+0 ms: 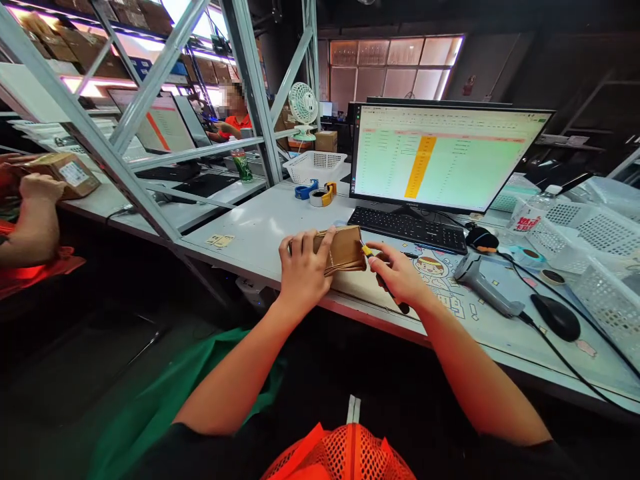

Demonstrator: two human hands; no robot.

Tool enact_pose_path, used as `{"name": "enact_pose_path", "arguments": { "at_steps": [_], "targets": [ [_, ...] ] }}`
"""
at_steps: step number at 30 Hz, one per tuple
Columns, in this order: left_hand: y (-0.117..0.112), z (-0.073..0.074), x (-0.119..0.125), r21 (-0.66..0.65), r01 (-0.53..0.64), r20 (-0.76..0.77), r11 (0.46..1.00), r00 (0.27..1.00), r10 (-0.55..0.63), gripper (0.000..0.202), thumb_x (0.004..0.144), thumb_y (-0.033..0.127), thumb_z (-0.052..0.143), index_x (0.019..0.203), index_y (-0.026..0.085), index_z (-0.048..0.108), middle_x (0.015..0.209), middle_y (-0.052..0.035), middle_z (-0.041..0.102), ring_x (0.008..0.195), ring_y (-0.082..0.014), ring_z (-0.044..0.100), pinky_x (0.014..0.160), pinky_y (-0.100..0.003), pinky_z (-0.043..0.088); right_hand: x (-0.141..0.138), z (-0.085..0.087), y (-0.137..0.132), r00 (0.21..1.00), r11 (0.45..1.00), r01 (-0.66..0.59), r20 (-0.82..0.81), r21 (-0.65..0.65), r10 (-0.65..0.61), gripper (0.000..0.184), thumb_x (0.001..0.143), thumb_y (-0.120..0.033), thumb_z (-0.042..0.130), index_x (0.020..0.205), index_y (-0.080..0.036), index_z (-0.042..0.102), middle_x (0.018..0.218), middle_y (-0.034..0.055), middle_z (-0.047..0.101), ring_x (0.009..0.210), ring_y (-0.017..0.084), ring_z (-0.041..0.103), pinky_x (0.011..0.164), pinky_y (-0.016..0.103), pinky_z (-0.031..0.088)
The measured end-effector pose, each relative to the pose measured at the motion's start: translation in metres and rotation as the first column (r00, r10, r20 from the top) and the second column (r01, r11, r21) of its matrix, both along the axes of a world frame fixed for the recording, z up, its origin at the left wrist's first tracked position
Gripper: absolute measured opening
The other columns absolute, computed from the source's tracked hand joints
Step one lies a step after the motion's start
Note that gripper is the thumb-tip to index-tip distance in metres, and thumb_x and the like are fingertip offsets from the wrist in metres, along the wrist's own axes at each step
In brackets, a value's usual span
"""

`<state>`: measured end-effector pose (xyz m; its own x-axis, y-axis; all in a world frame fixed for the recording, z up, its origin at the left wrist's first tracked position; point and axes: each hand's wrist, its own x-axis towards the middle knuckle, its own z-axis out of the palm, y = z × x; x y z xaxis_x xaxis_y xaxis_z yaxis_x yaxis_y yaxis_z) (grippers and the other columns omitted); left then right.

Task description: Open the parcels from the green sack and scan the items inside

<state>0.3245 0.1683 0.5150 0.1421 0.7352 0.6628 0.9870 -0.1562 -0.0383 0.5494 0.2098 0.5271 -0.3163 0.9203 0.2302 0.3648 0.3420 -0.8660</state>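
My left hand grips a small brown cardboard box from its left side, near the front edge of the white table. In my right hand is a utility knife with a yellow part near its tip and a dark handle. The knife's tip is at the right end of the box. Beneath my hands lies a desk mat with cartoon drawings. Behind the box stand a black keyboard and a monitor showing a spreadsheet.
A barcode scanner, a black mouse and cables lie to the right, near white baskets and a bottle. Tape dispensers sit at the back. A metal frame post rises left. Another person's hand touches a box.
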Motion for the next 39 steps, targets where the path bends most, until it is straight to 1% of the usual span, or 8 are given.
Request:
{"name": "enact_pose_path", "arguments": {
  "at_steps": [3,6,12,22,27,31,34,39],
  "targets": [
    [0.0,-0.001,0.001,0.005,-0.005,-0.011,1.0,1.0,0.005,0.088,0.084,0.027,0.076,0.166,0.019,0.044,0.148,-0.0212,0.052,0.135,-0.0417,0.045,0.12,-0.059,0.029,0.001,0.004,-0.001,0.965,0.96,0.141,0.185,0.243,-0.188,0.048,0.091,-0.04,0.063,0.131,-0.015,0.068,0.107,0.0109,0.076,0.094,0.026,0.07,0.088,0.04,0.055],
    [-0.001,-0.002,0.002,0.002,-0.011,-0.013,1.0,1.0,0.011,0.09,0.083,0.027,0.077,0.166,0.019,0.043,0.148,-0.0213,0.052,0.135,-0.0418,0.045,0.12,-0.059,0.03,-0.003,0.009,-0.005,0.901,0.929,0.099,0.365,0.355,-0.235,0.049,0.095,-0.029,0.056,0.142,-0.014,0.061,0.121,0.0158,0.076,0.107,0.031,0.071,0.095,0.042,0.053],
    [-0.002,-0.004,0.005,-0.005,-0.027,-0.011,1.0,1.0,0.027,0.091,0.083,0.025,0.077,0.167,0.019,0.042,0.15,-0.0216,0.051,0.137,-0.042,0.044,0.122,-0.06,0.028,-0.027,0.018,-0.015,0.667,0.967,0.065,0.71,0.248,-0.227,0.054,0.103,-0.018,0.041,0.157,-0.009,0.04,0.115,0.0221,0.077,0.101,0.038,0.075,0.087,0.046,0.054],
    [-0.001,-0.008,0.007,-0.03,0.01,0.075,0.999,0.997,-0.008,0.086,0.085,0.02,0.069,0.167,0.02,0.043,0.149,-0.0225,0.051,0.137,-0.0441,0.043,0.12,-0.063,0.028,-0.035,0.016,-0.036,0.581,0.981,0.094,0.792,0.167,-0.191,0.047,0.1,-0.009,0.042,0.146,-0.009,0.044,0.108,0.0253,0.076,0.103,0.039,0.074,0.083,0.043,0.054],
    [0.0,-0.006,0.01,-0.02,0.028,0.087,0.999,0.996,-0.026,0.083,0.087,0.02,0.067,0.167,0.019,0.043,0.147,-0.0227,0.053,0.137,-0.0436,0.044,0.12,-0.063,0.027,-0.031,0.004,-0.048,0.582,0.987,0.11,0.797,0.121,-0.162,0.042,0.097,-0.008,0.045,0.138,-0.009,0.052,0.109,0.0242,0.076,0.099,0.037,0.074,0.083,0.043,0.053],
    [-0.001,-0.005,-0.013,0.041,0.009,0.23,0.999,0.973,-0.018,0.084,0.086,0.026,0.074,0.165,0.021,0.046,0.149,-0.0212,0.052,0.14,-0.0436,0.044,0.123,-0.063,0.028,-0.006,0.0,-0.049,0.793,0.994,0.046,0.602,0.097,-0.095,0.053,0.102,-0.02,0.049,0.154,-0.013,0.046,0.107,0.0177,0.076,0.093,0.031,0.074,0.082,0.041,0.055],
    [0.008,-0.02,-0.047,0.101,0.052,0.539,0.994,0.837,-0.099,0.101,0.078,0.04,0.084,0.167,0.022,0.039,0.153,-0.0189,0.049,0.145,-0.0418,0.044,0.126,-0.059,0.031,0.028,0.006,-0.041,0.958,0.999,-0.017,0.287,0.045,0.003,0.046,0.103,-0.035,0.055,0.146,-0.021,0.053,0.097,0.0078,0.075,0.078,0.023,0.072,0.073,0.035,0.057],
    [0.041,-0.082,-0.079,0.11,0.465,0.853,0.878,0.41,-0.324,0.122,0.075,0.055,0.088,0.17,0.021,0.019,0.173,-0.019,0.03,0.16,-0.0379,0.032,0.134,-0.051,0.026,0.073,0.021,-0.004,0.999,1.0,-0.022,-0.047,0.011,0.023,0.045,0.093,-0.06,0.071,0.111,-0.019,0.066,0.088,0.0058,0.075,0.076,0.018,0.068,0.069,0.03,0.059]
  ]
}}
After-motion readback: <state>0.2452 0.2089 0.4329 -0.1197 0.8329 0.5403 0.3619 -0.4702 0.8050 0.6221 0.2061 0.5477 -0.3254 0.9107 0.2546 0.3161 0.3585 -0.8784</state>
